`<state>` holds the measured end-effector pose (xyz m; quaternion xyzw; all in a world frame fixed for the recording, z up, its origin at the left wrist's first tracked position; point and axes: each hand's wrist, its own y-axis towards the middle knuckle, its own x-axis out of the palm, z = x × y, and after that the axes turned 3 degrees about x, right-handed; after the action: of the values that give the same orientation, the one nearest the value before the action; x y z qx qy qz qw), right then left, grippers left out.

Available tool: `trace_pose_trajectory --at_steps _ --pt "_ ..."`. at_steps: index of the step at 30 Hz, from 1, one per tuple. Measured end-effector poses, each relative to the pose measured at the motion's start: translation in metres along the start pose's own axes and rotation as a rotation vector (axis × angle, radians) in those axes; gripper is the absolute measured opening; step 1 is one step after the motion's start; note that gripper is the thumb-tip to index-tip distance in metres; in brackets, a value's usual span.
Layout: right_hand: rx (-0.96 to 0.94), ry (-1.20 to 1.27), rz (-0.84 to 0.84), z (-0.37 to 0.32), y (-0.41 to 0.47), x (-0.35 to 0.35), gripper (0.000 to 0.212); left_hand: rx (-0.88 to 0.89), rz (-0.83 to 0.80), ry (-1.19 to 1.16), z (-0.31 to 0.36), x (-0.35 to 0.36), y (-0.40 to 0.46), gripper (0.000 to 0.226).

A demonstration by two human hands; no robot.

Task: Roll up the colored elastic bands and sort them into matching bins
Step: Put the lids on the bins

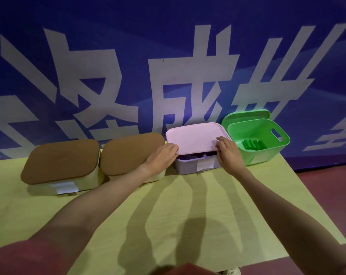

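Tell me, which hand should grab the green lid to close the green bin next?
Probably the right hand. It holds the pink lid right beside the green bin, whose green lid leans behind it. The left hand is on the pink lid's far side, farther away.

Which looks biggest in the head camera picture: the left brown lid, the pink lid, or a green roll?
1. Left brown lid and pink lid: too alike to rank, and the brown one sits nearer the camera.
2. Green roll, by far the smallest.
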<state>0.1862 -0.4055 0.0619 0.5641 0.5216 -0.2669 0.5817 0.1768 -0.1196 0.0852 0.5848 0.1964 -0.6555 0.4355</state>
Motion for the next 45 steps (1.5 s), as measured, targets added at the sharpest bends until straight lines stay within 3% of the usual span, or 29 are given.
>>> trace_pose_trajectory --at_steps 2,13,17,21,24,28,37,45 --pt "-0.002 0.021 -0.048 0.001 -0.006 0.002 0.034 0.020 -0.016 0.010 0.001 0.002 -0.002 0.012" --pt "-0.051 -0.015 -0.113 0.005 -0.023 0.012 0.046 0.082 -0.077 0.067 -0.002 0.013 -0.006 0.011" --pt "-0.053 -0.045 -0.078 0.004 -0.021 0.008 0.042 0.152 -0.046 0.148 -0.004 0.019 -0.008 0.017" --pt "-0.129 -0.072 -0.036 0.002 -0.016 -0.005 0.024 0.206 -0.040 0.171 0.000 0.017 -0.009 0.026" --pt "-0.180 -0.060 -0.025 0.002 -0.013 -0.012 0.036 0.174 -0.034 0.127 0.000 0.017 -0.008 0.029" --pt "-0.182 -0.080 -0.005 0.007 -0.012 -0.014 0.019 0.131 -0.116 0.148 0.000 0.021 -0.004 0.034" --pt "-0.120 -0.077 -0.064 0.015 -0.013 -0.005 0.036 0.174 -0.067 0.165 -0.001 0.018 -0.001 0.021" --pt "-0.061 -0.078 -0.119 0.015 -0.018 -0.002 0.034 0.191 -0.023 0.159 -0.002 0.021 0.000 0.019"
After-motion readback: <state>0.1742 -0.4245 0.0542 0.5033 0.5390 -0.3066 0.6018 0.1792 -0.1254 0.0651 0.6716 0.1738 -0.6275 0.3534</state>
